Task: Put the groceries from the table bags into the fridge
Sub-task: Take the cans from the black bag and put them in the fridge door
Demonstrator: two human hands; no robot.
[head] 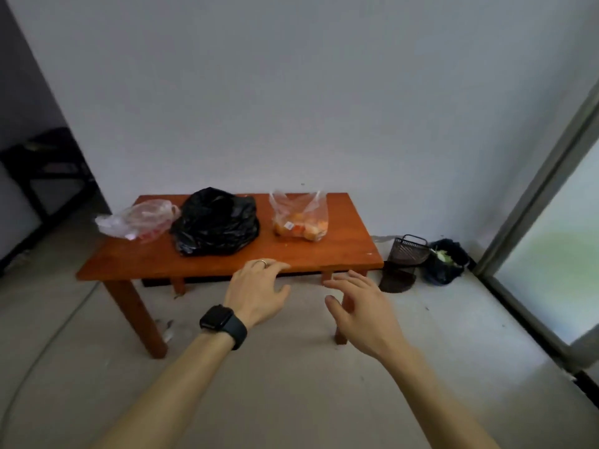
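A low orange-brown wooden table (343,251) stands against the white wall with three bags on it. At its left end lies a clear bag (139,220) with red items inside. A crumpled black bag (215,223) sits in the middle. To the right stands a clear bag of orange fruit (301,218), its top open. My left hand (257,290), with a ring and a black watch on the wrist, hovers by the table's front edge, fingers apart and empty. My right hand (363,306) is stretched out beside it, also empty. No fridge is in view.
A dark wire basket (405,260) and a dark bag holding something green (445,260) sit on the floor right of the table. A glass door with a grey frame (534,196) runs along the right. A dark doorway (42,176) opens at the left, and a cable lies on the floor.
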